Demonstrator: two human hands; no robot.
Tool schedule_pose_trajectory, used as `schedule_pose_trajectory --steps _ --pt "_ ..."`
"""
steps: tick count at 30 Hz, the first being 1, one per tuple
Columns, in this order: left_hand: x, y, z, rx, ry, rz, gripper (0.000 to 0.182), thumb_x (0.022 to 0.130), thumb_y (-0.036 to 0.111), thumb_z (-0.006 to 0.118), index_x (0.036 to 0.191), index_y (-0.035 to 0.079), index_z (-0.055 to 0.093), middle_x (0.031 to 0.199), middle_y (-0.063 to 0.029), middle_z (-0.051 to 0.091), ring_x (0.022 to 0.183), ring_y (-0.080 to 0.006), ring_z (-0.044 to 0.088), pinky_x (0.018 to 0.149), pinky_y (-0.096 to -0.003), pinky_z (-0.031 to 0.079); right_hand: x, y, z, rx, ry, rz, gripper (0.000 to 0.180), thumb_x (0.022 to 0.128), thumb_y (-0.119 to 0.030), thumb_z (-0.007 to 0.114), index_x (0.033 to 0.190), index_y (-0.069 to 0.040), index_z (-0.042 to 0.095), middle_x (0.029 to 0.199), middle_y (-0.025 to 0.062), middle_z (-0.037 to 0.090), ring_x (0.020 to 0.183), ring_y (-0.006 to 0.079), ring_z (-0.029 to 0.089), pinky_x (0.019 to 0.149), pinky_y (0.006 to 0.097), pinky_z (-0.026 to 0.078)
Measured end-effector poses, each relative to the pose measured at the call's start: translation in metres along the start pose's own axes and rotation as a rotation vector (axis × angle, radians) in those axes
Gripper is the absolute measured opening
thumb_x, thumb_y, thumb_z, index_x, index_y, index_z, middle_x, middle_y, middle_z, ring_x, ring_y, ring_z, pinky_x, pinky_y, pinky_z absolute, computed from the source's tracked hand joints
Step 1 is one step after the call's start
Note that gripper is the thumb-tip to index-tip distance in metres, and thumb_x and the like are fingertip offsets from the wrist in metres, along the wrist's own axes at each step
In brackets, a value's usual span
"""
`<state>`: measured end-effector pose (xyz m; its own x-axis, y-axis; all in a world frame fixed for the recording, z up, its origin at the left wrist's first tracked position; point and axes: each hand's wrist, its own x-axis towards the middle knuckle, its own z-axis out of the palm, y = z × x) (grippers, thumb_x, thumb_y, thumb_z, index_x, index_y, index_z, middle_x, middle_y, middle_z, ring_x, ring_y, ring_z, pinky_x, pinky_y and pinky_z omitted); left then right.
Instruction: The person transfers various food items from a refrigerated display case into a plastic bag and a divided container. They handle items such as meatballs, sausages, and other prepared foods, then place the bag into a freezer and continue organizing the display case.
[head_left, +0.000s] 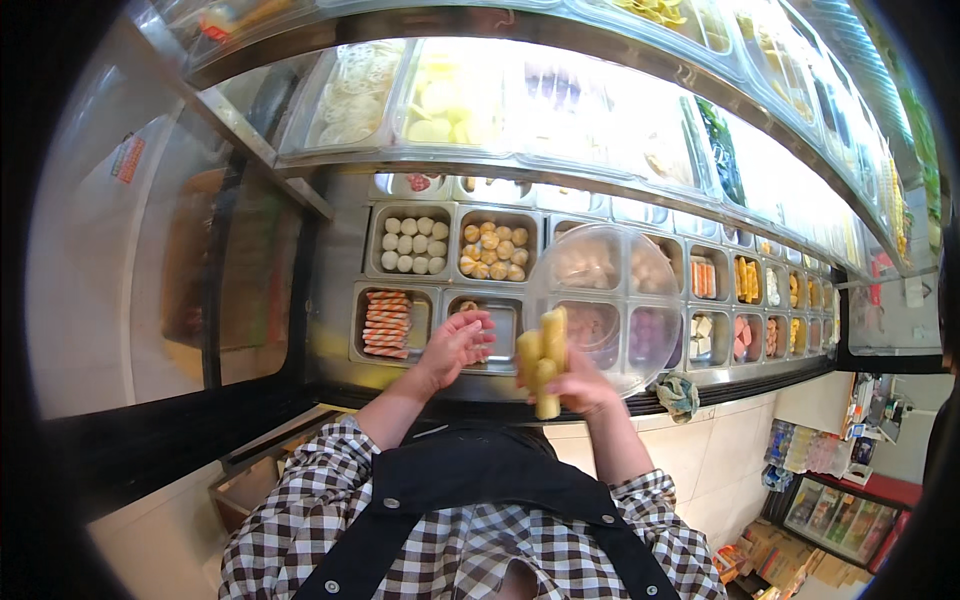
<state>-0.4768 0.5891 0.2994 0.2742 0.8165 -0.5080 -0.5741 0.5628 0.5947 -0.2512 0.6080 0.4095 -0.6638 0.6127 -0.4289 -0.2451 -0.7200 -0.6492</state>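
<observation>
My right hand (581, 382) holds several yellow cylindrical food pieces (551, 360), upright and bunched, at the near edge of a refrigerated display counter. My left hand (459, 346) has its fingers apart over a steel pan (501, 315) and seems to hold nothing; a few small pale pieces lie partly hidden beneath it. Left of it a pan holds orange-and-white striped sticks (387, 324). Behind are pans of white balls (414, 244) and orange-and-white balls (495, 251). A round clear plastic lid or tray (649, 300) rests over the pans to the right.
More steel pans of food, such as orange-and-white sticks (703, 277), run off to the right. A metal shelf edge (525, 169) with clear food bins (454, 101) overhangs the back. A crumpled cloth (678, 397) lies on the counter's front rim. Cardboard boxes (780, 555) stand at the lower right.
</observation>
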Motion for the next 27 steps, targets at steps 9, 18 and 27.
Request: schedule_pose_trajectory --steps 9,18,27 --pt "-0.043 -0.023 -0.012 -0.35 -0.009 -0.04 0.044 0.098 0.031 0.035 0.138 0.014 0.034 0.135 -0.0045 0.042 0.123 -0.0183 0.042 0.102 -0.0355 0.035 0.084 0.115 0.024 0.1 0.202 0.057 0.053 0.073 -0.005 0.059 0.123 -0.004 0.04 0.102 0.0088 0.054 0.085 0.0202 0.058 0.072 0.0327 0.05" --pt "-0.015 -0.023 -0.02 -0.15 0.134 -0.235 0.051 0.094 0.041 0.041 0.141 0.025 0.028 0.13 -0.0008 0.045 0.114 -0.0193 0.044 0.091 -0.0414 0.04 0.106 0.128 -0.013 -0.119 0.414 -0.08 0.043 0.072 -0.008 0.062 0.112 0.0 0.049 0.089 0.0062 0.059 0.075 0.0161 0.058 0.061 0.028 0.048" --pt "0.028 -0.032 -0.005 0.012 0.071 -0.429 0.048 0.09 0.052 0.043 0.127 0.021 0.044 0.121 0.0012 0.051 0.103 -0.0156 0.046 0.083 -0.0395 0.039 0.11 0.108 -0.029 -0.775 0.831 0.008 0.044 0.074 -0.024 0.066 0.106 0.003 0.051 0.087 0.0159 0.063 0.079 0.0262 0.063 0.067 0.0365 0.05"
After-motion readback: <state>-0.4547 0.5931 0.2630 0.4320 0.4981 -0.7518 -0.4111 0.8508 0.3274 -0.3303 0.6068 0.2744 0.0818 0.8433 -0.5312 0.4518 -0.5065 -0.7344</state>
